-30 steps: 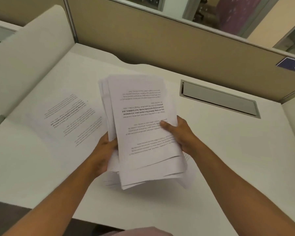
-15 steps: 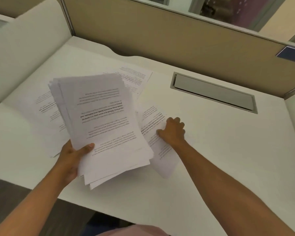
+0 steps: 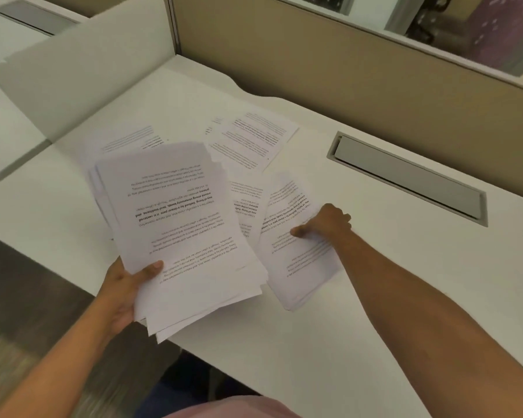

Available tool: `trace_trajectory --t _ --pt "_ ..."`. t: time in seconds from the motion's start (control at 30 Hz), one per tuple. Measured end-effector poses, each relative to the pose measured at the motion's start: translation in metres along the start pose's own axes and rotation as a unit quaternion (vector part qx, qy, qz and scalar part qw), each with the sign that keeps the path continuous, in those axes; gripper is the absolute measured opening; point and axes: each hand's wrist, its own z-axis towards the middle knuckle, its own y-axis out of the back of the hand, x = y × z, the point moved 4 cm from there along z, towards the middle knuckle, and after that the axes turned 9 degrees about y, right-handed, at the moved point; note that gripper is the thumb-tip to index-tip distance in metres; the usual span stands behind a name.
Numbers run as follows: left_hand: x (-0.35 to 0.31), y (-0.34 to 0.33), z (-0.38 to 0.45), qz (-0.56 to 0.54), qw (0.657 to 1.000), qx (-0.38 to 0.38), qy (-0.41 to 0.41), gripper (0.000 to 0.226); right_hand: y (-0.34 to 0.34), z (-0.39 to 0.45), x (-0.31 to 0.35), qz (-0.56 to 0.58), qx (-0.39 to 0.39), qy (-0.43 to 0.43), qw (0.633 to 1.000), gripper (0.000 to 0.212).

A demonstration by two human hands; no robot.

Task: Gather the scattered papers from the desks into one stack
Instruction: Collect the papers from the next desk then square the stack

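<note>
My left hand grips a thick, uneven stack of printed papers by its lower left corner, held above the white desk. To its right, my right hand pinches a small bundle of sheets at its right edge, lifted slightly off the desk. A loose sheet lies between the stack and the bundle. Further back, loose sheets lie overlapping on the desk. Another sheet shows behind the stack at the left.
A grey cable-slot cover is set into the desk at the right. A tan partition wall closes the back. A white curved divider stands at the left, with a neighbouring desk beyond it.
My right hand let go of the big stack, reached right and closed on a small bundle of sheets. My left hand carried the stack to the left and holds it alone.
</note>
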Motion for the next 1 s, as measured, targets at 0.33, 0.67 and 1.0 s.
trace_trajectory --t 0.33,0.67,1.0 --pt "0.010 0.004 -0.006 -0.023 1.000 -0.015 0.003 0.049 0.028 0.011 -0.011 0.195 0.138 0.088 0.967 0.054" --pt "0.006 -0.007 -0.004 -0.022 1.000 -0.004 0.000 0.049 0.128 0.011 -0.104 0.325 0.009 0.174 0.929 0.038" --pt "-0.005 -0.064 0.005 0.005 0.998 0.059 -0.007 0.055 0.103 -0.039 -0.037 0.536 0.056 0.245 0.806 0.047"
